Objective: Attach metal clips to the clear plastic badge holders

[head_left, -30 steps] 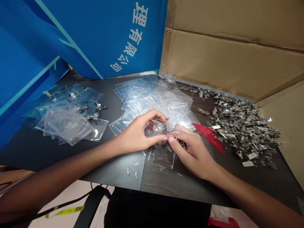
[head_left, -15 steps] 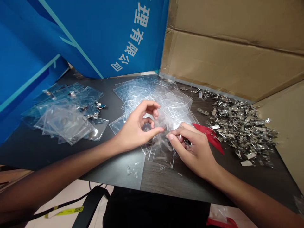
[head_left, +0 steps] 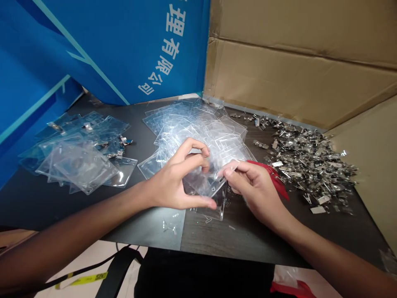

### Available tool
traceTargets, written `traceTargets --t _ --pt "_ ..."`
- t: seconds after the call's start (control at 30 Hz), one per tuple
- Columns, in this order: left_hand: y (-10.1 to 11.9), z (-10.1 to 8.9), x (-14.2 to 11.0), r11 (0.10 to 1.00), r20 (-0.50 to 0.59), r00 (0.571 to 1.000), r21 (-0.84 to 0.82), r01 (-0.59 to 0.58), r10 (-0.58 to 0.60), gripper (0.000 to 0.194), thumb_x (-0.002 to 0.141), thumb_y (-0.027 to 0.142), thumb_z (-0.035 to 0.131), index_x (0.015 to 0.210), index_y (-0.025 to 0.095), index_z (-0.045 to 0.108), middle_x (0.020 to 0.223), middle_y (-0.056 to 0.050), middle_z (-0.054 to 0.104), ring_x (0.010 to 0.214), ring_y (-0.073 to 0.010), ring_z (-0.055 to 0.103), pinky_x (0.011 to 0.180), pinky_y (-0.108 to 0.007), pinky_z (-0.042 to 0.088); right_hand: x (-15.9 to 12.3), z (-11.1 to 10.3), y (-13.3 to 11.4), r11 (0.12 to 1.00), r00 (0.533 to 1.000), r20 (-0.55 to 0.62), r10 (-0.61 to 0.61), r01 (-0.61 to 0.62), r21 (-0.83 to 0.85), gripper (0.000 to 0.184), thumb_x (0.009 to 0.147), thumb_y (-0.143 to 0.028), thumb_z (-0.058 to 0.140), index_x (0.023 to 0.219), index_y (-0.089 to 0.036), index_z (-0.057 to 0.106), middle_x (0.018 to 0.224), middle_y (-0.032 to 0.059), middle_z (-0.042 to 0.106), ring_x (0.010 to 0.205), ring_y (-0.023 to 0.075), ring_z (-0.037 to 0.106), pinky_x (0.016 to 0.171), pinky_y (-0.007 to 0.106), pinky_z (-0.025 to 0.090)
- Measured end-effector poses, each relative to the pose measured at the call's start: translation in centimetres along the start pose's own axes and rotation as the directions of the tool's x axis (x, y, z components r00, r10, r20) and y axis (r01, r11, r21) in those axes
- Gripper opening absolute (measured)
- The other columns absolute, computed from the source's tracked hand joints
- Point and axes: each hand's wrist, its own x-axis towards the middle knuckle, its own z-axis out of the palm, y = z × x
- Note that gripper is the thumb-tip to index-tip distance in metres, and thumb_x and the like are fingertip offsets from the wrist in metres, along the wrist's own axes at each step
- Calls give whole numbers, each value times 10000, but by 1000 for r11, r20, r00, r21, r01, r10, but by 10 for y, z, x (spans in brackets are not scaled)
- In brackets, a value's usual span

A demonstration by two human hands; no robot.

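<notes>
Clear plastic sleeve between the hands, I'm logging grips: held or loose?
Held: the right hand pinches the sleeve by its edge.

Workshop corner; piled metal clips, plastic sleeves, cardboard walls

The sleeves look glossy clear plastic, the clips shiny metal.

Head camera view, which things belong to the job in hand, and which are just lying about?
Likely in the job:
clear sleeve pinched by the right hand
middle sleeve pile
heap of metal clips
left-side sleeve pile, some clips among it

Seemingly just lying about:
red piece beside the heap
small clear scraps
yellow tag
</notes>
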Motion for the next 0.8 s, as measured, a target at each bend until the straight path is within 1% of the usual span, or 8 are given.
traceTargets --t 0.07,0.1,0.23,0.33,0.43,0.6,0.73,0.8 --pt "0 0 0 997 54 997 -50 58 -55 551 861 656 882 1056 209 626 1298 -156 564 1265 -342 614 1042 -504 613 -3 3 -4 995 999 7 -48 49 -87 224 1017 -360 699 845 -221 732 751 -14 583 651 141 488 609 300 415" --pt "1 0 0 993 60 994 -64 99 -95 502 899 631 850 1043 209 618 1329 -161 558 1287 -340 605 1066 -507 599 -5 4 -6 989 997 12 -74 75 -131 191 1014 -332 705 864 -223 750 766 -11 596 661 143 503 613 299 423" --pt "7 6 3 964 57 969 -101 247 -242 285 958 349 807 947 218 553 1326 -141 611 1316 -303 622 1139 -499 549 -9 5 -5 955 985 42 -168 173 -242 129 1014 -262 703 933 -234 799 786 0 632 689 160 551 612 301 451" --pt "9 8 5 947 63 964 -183 265 -258 240 966 266 770 956 223 535 1269 -126 666 1263 -280 664 1106 -476 561 -9 4 -3 938 978 56 -201 208 -275 150 1039 -260 688 964 -244 817 807 11 664 720 173 580 635 311 472" --pt "8 9 3 904 55 951 -300 306 -303 225 973 214 735 1052 231 525 1272 -120 677 1267 -264 676 1126 -468 560 -8 2 -1 935 977 72 -201 213 -282 168 1053 -261 670 1022 -253 835 828 16 685 748 182 598 668 327 488" --pt "2 5 1 796 132 923 -471 379 -361 236 1009 223 717 1133 232 516 1342 -135 647 1384 -279 626 1207 -487 524 -7 1 -2 946 981 35 -193 196 -258 203 1039 -222 661 1078 -262 856 879 19 702 788 183 623 720 339 499" --pt "-1 5 1 743 120 924 -561 365 -363 154 1040 183 651 1176 201 580 1277 -119 637 1308 -247 649 1196 -451 532 -5 -1 -3 962 984 31 -176 178 -205 240 1054 -229 639 1112 -266 869 891 14 712 793 171 642 744 331 504" --pt "-1 6 2 706 109 916 -604 370 -387 170 1027 145 645 1179 193 588 1245 -104 627 1265 -225 668 1168 -413 555 -5 -2 -2 968 985 40 -165 170 -184 253 1069 -234 630 1137 -272 870 914 15 733 840 173 668 791 335 514"
